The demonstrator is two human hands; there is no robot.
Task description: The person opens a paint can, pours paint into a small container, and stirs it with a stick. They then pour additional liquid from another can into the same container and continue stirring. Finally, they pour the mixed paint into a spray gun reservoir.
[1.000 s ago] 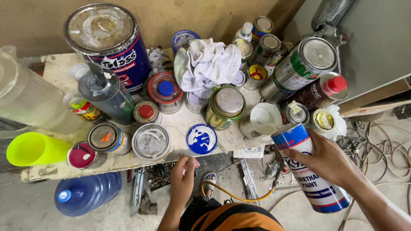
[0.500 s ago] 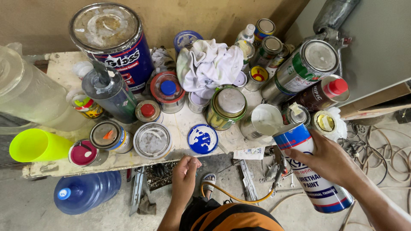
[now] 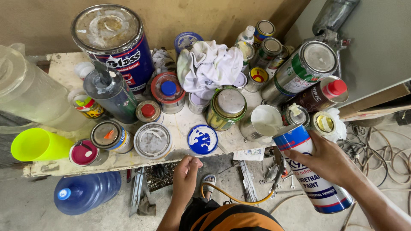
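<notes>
Off the bench's point(image 3: 128, 161) front right corner, right hand point(image 3: 327, 160) wraps a blue-and-white tin point(image 3: 314, 179), tilted clear of clutter, while left hand point(image 3: 186, 175), fingers loosely curled and empty, hovers below the blue lid point(image 3: 202, 140).

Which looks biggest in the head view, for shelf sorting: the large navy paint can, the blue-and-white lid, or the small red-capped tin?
1. Large navy paint can.
2. Blue-and-white lid.
3. Small red-capped tin, though it looks nearly alike in size to the lid.
</notes>
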